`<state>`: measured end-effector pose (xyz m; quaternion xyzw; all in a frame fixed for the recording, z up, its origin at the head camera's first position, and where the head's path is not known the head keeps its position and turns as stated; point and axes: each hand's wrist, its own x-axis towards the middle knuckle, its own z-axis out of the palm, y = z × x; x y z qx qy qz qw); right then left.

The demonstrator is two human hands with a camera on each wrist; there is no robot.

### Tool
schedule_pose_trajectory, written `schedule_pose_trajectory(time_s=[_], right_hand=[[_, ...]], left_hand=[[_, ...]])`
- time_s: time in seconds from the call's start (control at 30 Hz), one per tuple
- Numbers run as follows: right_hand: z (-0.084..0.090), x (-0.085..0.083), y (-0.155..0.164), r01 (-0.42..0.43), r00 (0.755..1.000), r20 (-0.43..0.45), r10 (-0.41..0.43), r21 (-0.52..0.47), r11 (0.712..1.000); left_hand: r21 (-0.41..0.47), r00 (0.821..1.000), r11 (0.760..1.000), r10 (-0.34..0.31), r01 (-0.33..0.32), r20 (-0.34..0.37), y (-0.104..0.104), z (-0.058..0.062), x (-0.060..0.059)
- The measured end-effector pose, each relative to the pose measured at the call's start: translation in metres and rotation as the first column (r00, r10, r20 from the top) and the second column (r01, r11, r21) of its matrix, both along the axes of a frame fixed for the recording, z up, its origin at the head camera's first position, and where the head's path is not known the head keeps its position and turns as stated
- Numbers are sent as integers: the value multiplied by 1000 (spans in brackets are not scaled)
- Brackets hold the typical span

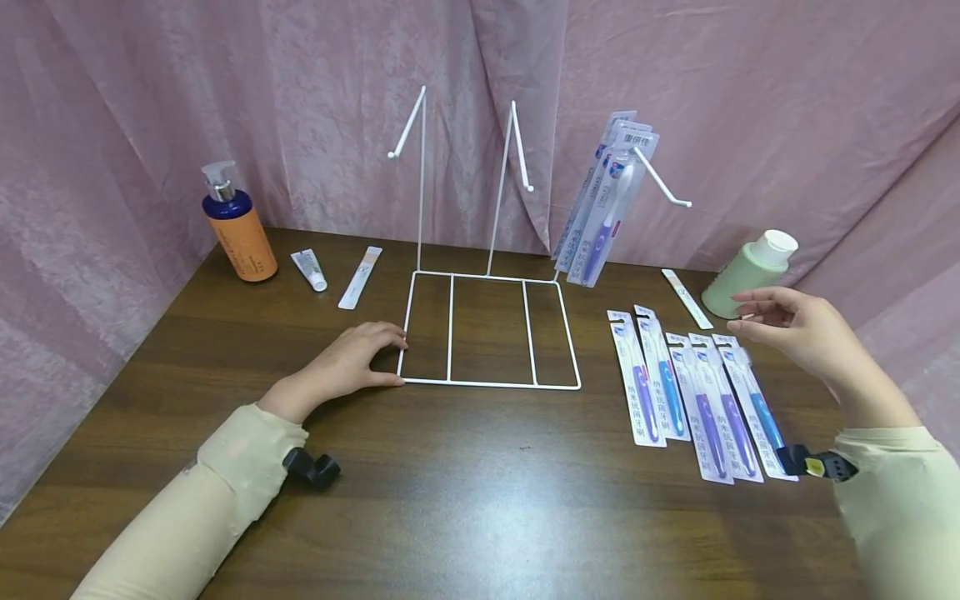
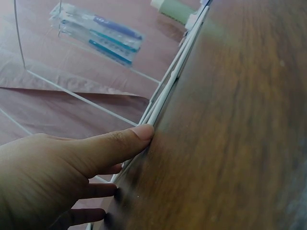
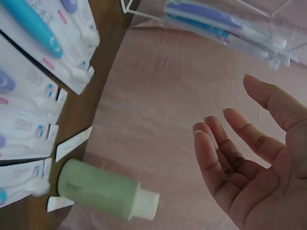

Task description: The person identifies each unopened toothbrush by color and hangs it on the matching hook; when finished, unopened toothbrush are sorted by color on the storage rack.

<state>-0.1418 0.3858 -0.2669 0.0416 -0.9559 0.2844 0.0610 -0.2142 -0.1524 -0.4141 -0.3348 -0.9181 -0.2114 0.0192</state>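
A white wire display rack [image 1: 491,329] stands on the brown table, its flat base frame in front and three hooked arms rising behind. My left hand [image 1: 352,362] rests on the table with its fingertips [image 2: 141,132] pressed against the base's front left corner. Several packaged toothbrushes [image 1: 603,204] hang on the right hook [image 1: 663,185]; the other two hooks are bare. More toothbrush packs [image 1: 693,392] lie in a row on the table at the right. My right hand [image 1: 787,329] hovers open above them, holding nothing, near a green bottle [image 1: 750,271].
An orange and blue pump bottle [image 1: 236,225], a small tube [image 1: 309,269] and a slim white pack [image 1: 360,277] lie at the back left. Another slim pack [image 1: 686,297] lies by the green bottle. Pink curtain surrounds the table [image 1: 480,492].
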Motion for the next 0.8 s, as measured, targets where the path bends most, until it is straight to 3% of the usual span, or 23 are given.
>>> schedule_pose_trajectory(time_s=[0.37,0.53,0.8], right_hand=[[-25,25,34,15,998,59,-12,-46,999],[-41,29,49,18,998,58,-18,6,1000],[-64,32,62,13,995,96,-12,-10,1000]], left_hand=[[5,1000,1000,-7,7,2,0,0,2],[9,1000,1000,-5,5,8,1,1,2],[5,1000,1000,-6,5,6,0,3,2]])
